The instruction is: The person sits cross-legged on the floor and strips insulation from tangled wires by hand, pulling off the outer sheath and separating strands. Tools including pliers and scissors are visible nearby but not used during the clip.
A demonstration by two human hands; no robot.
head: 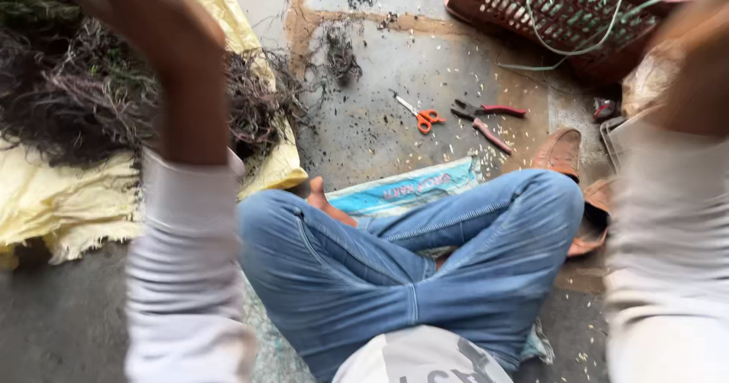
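Above the roots (91, 102), fingers out of frame.

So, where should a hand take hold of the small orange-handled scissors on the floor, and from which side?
Grip the small orange-handled scissors by the orange loops, coming from above on the side nearer the knees. They lie flat, closed blades pointing away to the upper left, and the red-handled pliers lie close on their right.

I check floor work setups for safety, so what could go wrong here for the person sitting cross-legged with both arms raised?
1. The orange-handled scissors and red-handled pliers lie loose on the floor just ahead of the knees; a bare foot shows nearby, so a shifted leg could catch them.
2. Green cord trails out of the red crate and could snag a lowered arm.
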